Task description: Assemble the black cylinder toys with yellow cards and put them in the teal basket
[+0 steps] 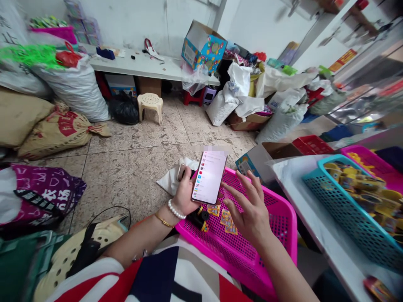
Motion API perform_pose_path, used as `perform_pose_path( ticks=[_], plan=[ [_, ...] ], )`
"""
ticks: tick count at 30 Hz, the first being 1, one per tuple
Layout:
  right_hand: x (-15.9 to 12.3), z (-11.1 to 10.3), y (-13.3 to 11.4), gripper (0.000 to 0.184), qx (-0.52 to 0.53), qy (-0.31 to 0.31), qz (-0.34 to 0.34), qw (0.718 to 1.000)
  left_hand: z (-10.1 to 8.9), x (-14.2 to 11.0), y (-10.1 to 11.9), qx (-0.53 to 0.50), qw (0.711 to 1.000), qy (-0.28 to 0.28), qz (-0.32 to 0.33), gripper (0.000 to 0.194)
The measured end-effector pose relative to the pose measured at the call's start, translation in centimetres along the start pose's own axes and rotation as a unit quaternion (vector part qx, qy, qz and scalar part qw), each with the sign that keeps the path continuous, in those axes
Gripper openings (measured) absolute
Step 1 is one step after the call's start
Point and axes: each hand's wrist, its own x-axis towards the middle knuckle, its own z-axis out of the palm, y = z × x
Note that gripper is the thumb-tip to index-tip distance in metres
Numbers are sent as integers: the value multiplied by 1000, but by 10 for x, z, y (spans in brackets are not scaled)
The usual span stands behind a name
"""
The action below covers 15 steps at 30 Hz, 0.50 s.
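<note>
Phone (pixel 210 178) in the left hand (pixel 185 196), tilted back above the pink basket (pixel 291 222), its lit screen showing a list with small icons. The left thumb lies along the phone's left edge; the other left fingers are mostly hidden behind it, so how they sit cannot be told. The right hand (pixel 250 212) has its fingers spread and slightly bent just beside the phone's right edge; whether 1 of them touches it cannot be told. On the left wrist are 1 pearl bracelet (pixel 174 211) and 1 gold bangle (pixel 164 222).

Yellow packets (pixel 226 218) and black pieces (pixel 198 219) lie in the pink basket, under the hands. To the right, 1 blue basket (pixel 349 214) of yellow parts (pixel 374 197) stands on a table (pixel 292 176). Ahead, 1 stool (pixel 150 100) stands near a black bag (pixel 125 108). At the left lies 1 purple bag (pixel 50 186).
</note>
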Motion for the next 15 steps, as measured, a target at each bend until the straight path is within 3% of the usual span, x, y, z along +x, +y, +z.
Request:
perform_pose_path(
  ticks=[5, 15],
  plan=[
    [2, -2, -10, 33, 24, -1, -17, 1000, 4, 1, -1, 16, 1000, 7, 16, 82],
    [5, 9, -26, 33, 38, -62, -65, 995, 8, 3, -1, -14, 999, 35, 35, 77]
  ],
)
